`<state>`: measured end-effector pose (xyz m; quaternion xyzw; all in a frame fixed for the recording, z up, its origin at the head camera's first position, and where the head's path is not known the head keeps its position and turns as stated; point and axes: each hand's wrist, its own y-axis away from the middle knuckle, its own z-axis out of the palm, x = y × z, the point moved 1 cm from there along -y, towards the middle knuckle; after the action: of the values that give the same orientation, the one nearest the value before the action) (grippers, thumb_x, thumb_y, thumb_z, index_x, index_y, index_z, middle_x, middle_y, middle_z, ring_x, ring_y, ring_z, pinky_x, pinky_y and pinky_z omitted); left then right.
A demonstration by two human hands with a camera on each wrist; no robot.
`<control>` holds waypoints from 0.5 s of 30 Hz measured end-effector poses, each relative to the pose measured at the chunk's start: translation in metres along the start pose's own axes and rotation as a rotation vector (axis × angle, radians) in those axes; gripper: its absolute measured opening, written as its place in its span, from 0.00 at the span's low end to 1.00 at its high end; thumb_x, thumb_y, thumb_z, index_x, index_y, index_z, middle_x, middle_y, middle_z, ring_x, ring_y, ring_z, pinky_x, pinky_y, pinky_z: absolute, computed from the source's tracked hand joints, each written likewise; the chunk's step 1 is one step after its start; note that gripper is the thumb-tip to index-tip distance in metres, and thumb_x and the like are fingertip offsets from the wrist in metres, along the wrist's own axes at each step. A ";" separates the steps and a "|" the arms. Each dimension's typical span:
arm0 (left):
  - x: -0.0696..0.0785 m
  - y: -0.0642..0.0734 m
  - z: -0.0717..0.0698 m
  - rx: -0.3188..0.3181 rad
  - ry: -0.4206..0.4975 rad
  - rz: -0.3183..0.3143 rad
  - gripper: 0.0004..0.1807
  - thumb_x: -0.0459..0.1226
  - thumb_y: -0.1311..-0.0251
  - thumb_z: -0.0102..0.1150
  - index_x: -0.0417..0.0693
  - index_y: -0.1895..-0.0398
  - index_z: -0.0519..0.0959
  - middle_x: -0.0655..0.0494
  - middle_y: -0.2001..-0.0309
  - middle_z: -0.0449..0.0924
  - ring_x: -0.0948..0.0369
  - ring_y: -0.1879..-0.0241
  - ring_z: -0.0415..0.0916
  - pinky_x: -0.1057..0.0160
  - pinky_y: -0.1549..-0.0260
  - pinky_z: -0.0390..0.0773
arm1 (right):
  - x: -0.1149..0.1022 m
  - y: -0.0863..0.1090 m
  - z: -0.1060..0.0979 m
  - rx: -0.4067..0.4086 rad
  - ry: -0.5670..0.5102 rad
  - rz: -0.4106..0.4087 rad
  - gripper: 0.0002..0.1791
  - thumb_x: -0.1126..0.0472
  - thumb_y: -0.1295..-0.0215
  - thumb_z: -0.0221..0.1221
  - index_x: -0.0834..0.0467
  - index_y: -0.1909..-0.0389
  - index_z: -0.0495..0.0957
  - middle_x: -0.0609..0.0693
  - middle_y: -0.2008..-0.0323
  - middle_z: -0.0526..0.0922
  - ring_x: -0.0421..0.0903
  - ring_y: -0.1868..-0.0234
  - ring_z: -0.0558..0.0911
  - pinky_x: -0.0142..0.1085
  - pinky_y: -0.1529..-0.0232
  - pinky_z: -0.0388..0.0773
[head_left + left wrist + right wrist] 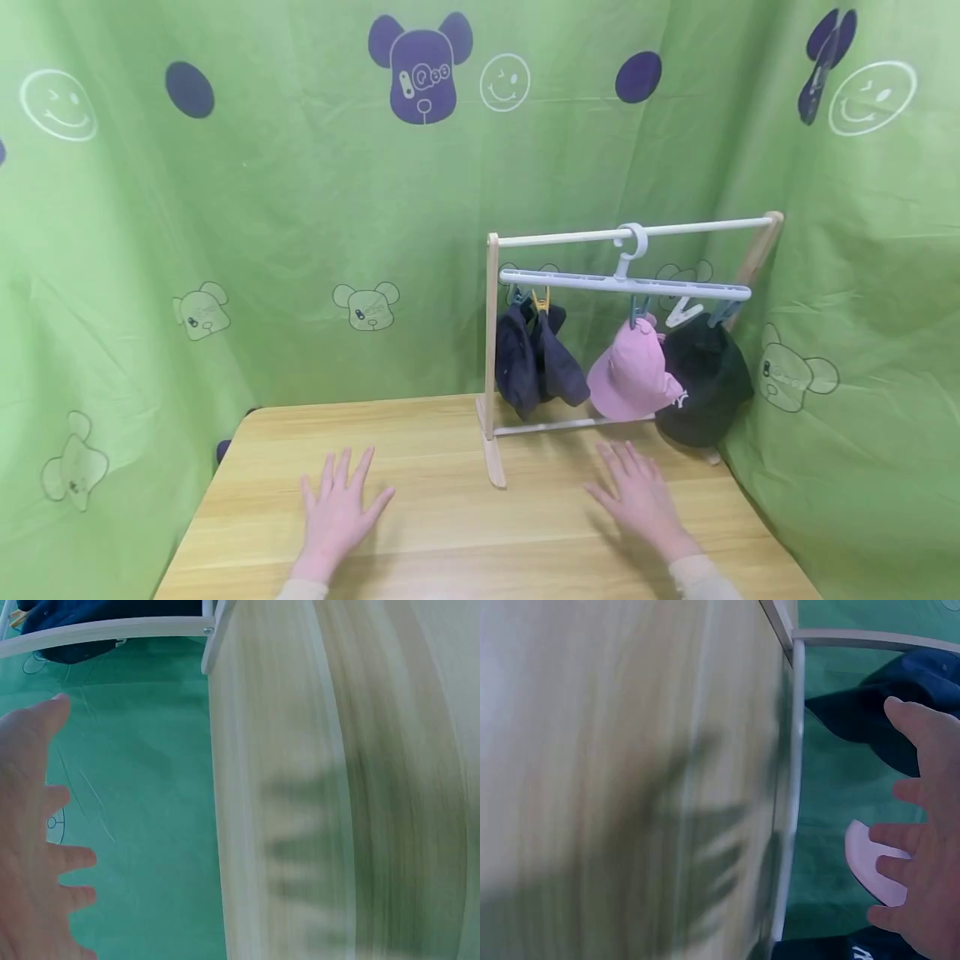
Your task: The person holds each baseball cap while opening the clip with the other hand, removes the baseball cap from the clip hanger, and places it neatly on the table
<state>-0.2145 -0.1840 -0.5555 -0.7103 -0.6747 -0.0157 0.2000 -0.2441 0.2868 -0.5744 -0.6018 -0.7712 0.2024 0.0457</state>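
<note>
Above a wooden worktop, the left hand and the right hand are held with fingers spread apart and nothing gripped. A pink cap is hung straight beyond the right hand, the nearer of the two, and is not touched; from the left hand, it is found ahead and to the right. It is clipped to a pale hanger whose long bar is set crosswise, left to right, on a wooden rack, between a dark blue cap and a black cap. On the black cap, white lettering, apparently NY, is partly shown; on the green curtain, a purple bear print is marked with a word starting with Q, its remainder not safely read
</note>
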 end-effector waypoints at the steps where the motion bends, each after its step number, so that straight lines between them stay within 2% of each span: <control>1: 0.002 -0.001 -0.001 0.017 0.003 0.008 0.42 0.67 0.40 0.48 0.61 0.25 0.57 0.42 0.26 0.56 0.38 0.26 0.49 0.23 0.35 0.39 | 0.001 -0.001 -0.003 0.011 0.008 -0.007 0.40 0.40 0.40 0.61 0.58 0.32 0.66 0.65 0.35 0.70 0.68 0.33 0.66 0.70 0.36 0.58; 4: 0.007 -0.002 -0.003 0.075 0.016 0.036 0.42 0.65 0.40 0.51 0.58 0.26 0.59 0.43 0.28 0.62 0.39 0.28 0.56 0.25 0.34 0.45 | 0.008 -0.005 -0.012 0.041 0.024 -0.019 0.39 0.42 0.40 0.62 0.59 0.33 0.68 0.65 0.38 0.74 0.68 0.35 0.69 0.70 0.38 0.62; 10: 0.016 -0.006 -0.007 0.209 0.078 0.107 0.38 0.58 0.41 0.58 0.53 0.30 0.66 0.45 0.35 0.72 0.43 0.34 0.66 0.30 0.34 0.53 | 0.019 -0.013 -0.033 0.033 0.011 0.013 0.38 0.41 0.39 0.61 0.58 0.33 0.67 0.66 0.38 0.74 0.67 0.36 0.69 0.70 0.38 0.60; 15: 0.027 -0.012 -0.014 0.326 0.115 0.193 0.33 0.54 0.42 0.62 0.51 0.35 0.72 0.47 0.41 0.78 0.45 0.39 0.72 0.31 0.36 0.60 | 0.027 -0.019 -0.055 0.071 0.046 0.008 0.36 0.42 0.39 0.62 0.58 0.36 0.70 0.63 0.41 0.77 0.64 0.40 0.74 0.66 0.43 0.68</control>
<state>-0.2206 -0.1628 -0.5320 -0.7277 -0.5847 0.0725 0.3511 -0.2514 0.3224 -0.5222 -0.6075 -0.7598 0.2160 0.0840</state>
